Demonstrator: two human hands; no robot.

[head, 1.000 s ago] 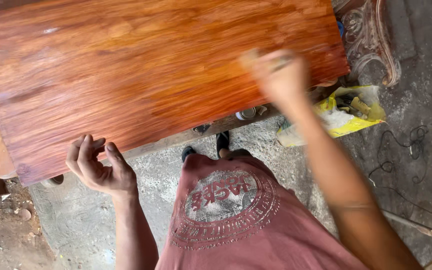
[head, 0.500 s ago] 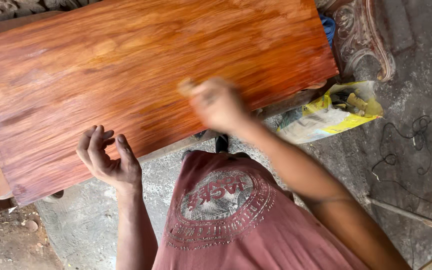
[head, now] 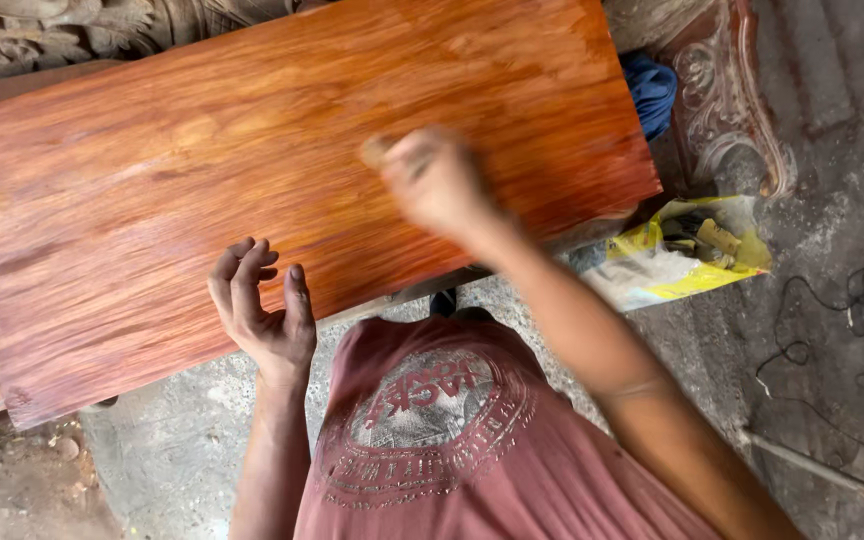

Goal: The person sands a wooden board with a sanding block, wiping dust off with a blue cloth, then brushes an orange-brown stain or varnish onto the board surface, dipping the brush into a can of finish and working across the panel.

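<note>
A wide reddish-brown polished wooden board (head: 202,180) lies flat before me and fills the upper left of the view. My left hand (head: 257,305) hovers at its near edge, fingers spread and curled, holding nothing. My right hand (head: 432,180) is over the board's middle right, blurred by motion, fingers closed; a small pale thing seems to stick out of the fist, but the blur hides what it is. My red printed shirt (head: 432,420) fills the bottom middle.
A yellow and white plastic bag (head: 682,260) lies on the grey concrete floor at the right. Behind it stands a carved wooden piece (head: 722,110) with a blue cloth (head: 652,90). A thin dark cord (head: 842,320) curls on the floor. More carved wood (head: 42,30) is at top left.
My right hand first swept left along the board, from its right end to the middle, then moved back a little to the right. The left hand stayed by the near edge.
</note>
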